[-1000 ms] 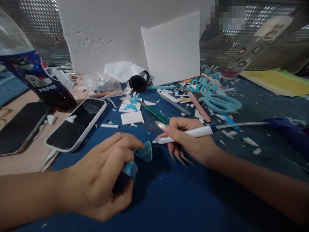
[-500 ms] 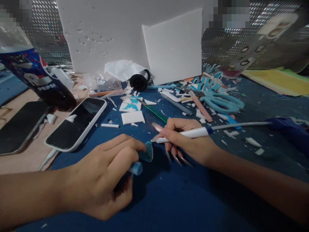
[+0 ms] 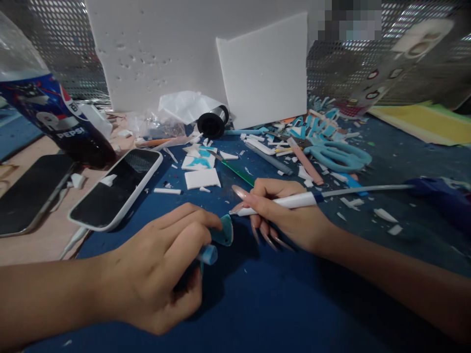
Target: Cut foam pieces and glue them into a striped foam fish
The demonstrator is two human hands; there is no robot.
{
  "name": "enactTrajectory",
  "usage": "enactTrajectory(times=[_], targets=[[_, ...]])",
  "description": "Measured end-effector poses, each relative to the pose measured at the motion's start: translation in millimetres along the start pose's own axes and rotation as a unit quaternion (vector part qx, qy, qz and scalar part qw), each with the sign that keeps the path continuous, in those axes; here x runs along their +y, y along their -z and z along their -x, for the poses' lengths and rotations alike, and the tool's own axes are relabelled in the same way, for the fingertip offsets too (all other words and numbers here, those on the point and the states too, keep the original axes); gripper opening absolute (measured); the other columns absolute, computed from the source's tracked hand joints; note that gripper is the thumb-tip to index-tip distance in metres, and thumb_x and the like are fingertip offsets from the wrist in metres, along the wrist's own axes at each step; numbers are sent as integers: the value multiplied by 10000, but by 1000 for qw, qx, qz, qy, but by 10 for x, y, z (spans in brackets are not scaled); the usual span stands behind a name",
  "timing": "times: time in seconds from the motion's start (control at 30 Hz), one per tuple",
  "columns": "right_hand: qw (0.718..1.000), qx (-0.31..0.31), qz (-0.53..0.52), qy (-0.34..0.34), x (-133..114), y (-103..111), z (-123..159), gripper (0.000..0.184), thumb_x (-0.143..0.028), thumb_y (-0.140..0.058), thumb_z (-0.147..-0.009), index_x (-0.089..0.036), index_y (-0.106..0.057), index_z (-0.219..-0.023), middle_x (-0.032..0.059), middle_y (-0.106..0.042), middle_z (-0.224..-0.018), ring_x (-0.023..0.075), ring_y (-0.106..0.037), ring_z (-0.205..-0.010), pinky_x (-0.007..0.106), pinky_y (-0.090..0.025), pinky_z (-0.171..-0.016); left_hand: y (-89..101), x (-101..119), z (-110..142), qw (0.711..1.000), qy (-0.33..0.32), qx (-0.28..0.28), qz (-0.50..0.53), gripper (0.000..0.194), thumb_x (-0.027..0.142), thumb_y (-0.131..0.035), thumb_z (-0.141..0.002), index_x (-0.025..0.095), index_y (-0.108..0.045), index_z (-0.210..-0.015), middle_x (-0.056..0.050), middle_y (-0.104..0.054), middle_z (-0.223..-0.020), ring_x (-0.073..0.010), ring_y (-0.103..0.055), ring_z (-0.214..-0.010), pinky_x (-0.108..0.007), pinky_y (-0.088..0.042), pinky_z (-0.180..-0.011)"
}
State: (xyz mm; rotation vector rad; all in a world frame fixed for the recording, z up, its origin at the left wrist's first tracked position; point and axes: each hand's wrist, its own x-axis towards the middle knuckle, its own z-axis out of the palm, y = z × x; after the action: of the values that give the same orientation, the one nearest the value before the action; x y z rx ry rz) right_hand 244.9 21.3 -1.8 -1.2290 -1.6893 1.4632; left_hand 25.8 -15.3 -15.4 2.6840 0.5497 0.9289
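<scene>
My left hand (image 3: 162, 274) is curled over a small blue foam piece (image 3: 223, 231) on the blue mat (image 3: 265, 304), fingertips pinching its edge, with a light blue bit (image 3: 209, 255) under the thumb. My right hand (image 3: 285, 211) grips a white pen-like tool (image 3: 290, 202) with a blue band and a thin cable trailing right. Its tip rests right at the top edge of the foam piece. Long nails of the right hand touch the mat.
A white-cased phone (image 3: 116, 189) and a dark phone (image 3: 31, 191) lie at left beside a Pepsi bottle (image 3: 55, 117). White foam boards (image 3: 263, 68) stand at the back. Light blue scissors (image 3: 340, 156), a green ruler (image 3: 239, 172), a black spool (image 3: 212, 122) and several foam scraps litter the mat.
The left hand turned the blue foam piece slightly and the light blue bit under the thumb shifted right. The right hand with the tool edged a little toward the piece.
</scene>
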Motion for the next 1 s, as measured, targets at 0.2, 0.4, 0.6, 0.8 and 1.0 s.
enactTrajectory(times=[0.2,0.4,0.6,0.8,1.0], targets=[[1000,13,4,2,-3,-13,10,377,-374,-574,-850,-187,-415,-564,-56,-532,-427,45,-453,-287,125,-326,-262,13,11,-10,1000,4,-16,-1,184,2,-439,-714,107,-428,-864,-161,-582,-809,-253,-544,-884,-378,-497,-707],[999,-22,34,18,14,11,8,379,-372,-568,-843,-182,-445,-539,-36,-535,-413,46,-446,-302,136,-314,-288,4,-4,12,1000,0,-15,-6,189,5,-447,-713,96,-437,-879,-184,-585,-861,-256,-543,-897,-383,-500,-713],[998,-8,43,45,36,25,16,378,-365,-541,-859,-190,-422,-545,-41,-536,-423,50,-462,-316,138,-276,-284,22,22,-19,1000,9,-14,-10,187,18,-439,-718,117,-432,-876,-160,-595,-831,-257,-569,-873,-379,-511,-698],[996,-55,55,39,37,41,19,368,-375,-541,-848,-192,-445,-544,-45,-521,-398,56,-427,-278,153,-288,-279,-11,9,3,1000,8,-4,-1,181,33,-449,-726,122,-435,-882,-150,-593,-833,-259,-572,-874,-379,-505,-696],[992,-80,88,40,25,48,42,380,-369,-540,-853,-182,-445,-537,-47,-515,-422,50,-457,-315,143,-315,-311,-16,2,13,1000,6,-8,0,184,17,-450,-725,110,-428,-882,-169,-586,-870,-241,-539,-884,-369,-496,-697]])
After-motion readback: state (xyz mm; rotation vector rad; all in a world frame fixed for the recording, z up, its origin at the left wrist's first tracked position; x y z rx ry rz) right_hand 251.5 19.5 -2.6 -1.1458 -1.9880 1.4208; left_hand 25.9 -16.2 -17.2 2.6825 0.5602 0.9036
